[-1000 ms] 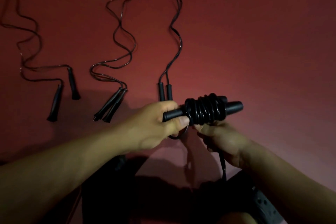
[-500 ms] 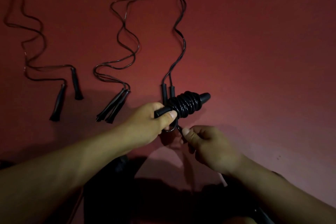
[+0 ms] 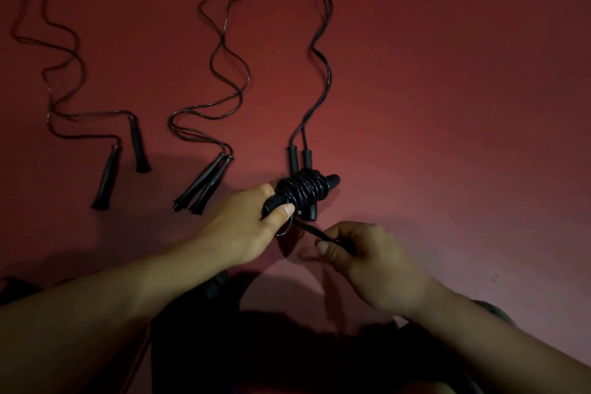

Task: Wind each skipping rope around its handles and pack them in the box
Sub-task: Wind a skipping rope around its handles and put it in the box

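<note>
Rope end (image 3: 315, 231) is running down and right from the wound bundle (image 3: 302, 192) to the right hand (image 3: 367, 261), which is pinching it. The left hand (image 3: 244, 227) is gripping the bundle's left handle end, its long axis lying left-right.

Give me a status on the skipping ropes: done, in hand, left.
Done: none packed that shows; no box in view. In hand: the left hand grips the wound bundle while the right hand pinches its loose rope end. Left: three unwound ropes on the red surface, left, middle and right.
</note>
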Available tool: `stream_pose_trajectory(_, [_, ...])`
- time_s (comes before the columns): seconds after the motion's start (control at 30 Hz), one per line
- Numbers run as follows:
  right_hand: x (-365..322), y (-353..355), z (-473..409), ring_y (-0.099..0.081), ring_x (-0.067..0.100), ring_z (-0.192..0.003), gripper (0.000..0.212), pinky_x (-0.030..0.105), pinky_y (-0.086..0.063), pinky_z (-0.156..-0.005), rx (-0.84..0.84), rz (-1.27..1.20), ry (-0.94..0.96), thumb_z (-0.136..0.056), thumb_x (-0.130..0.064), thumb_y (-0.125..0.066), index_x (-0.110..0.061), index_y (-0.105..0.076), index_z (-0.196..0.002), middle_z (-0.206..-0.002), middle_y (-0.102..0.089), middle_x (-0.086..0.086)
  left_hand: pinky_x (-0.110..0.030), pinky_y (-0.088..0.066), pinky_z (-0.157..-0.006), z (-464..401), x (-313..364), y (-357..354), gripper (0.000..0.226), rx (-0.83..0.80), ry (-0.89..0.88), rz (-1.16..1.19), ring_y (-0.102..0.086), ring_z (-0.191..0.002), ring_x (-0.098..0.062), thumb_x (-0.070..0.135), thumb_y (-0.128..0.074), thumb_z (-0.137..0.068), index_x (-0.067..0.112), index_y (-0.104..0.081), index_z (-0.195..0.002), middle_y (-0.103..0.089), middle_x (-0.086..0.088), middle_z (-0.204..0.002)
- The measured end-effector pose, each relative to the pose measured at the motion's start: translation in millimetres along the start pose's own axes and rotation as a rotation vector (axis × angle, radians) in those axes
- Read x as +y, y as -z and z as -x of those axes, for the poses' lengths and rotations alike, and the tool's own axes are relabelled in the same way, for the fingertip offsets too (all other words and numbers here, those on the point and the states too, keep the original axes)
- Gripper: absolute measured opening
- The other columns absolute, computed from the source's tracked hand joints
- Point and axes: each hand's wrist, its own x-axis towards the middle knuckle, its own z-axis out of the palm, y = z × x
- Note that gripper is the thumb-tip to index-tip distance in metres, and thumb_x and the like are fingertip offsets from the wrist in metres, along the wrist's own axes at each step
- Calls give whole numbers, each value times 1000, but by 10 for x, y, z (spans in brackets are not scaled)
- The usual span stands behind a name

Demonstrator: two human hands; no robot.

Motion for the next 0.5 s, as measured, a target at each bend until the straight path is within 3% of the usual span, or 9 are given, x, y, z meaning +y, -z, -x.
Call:
stream_pose_trajectory(0.13, [-29,13,7,-46,1,-53,19,16,-36,-54,44,48,8,-88,-40,-65,-28,-62,-74,-57,-51,-12,-31,-41,-65,-19,-22,-31,21,10,2,-54,-59,-76,-16,53,-49,-94,31,-52,-93,-60,9,-76])
stream_pose_trajectory(0.33, [-38,92,22,-43,5,-53,30,21,-36,-54,34,-1,-36,-83,-46,-68,-19,-63,-72,-55,-52,-9,-31,-38,-64,-60,-104,-30,23,-12,4,-139,-59,-78,-18,55,-48,-94,32,-50,-93,-58,9,-77])
stream_pose_trajectory(0.5, [-101,163,3,-46,-3,-49,19,13,-37,-53,-18,-120,-5,-90,-28,-66,-18,-64,-75,-53,-55,-16,-32,-45,-66,-29,-88,-62,21,-57,-30,-165,-60,-79,-17,55,-55,-91,34,-53,-94,-59,11,-77])
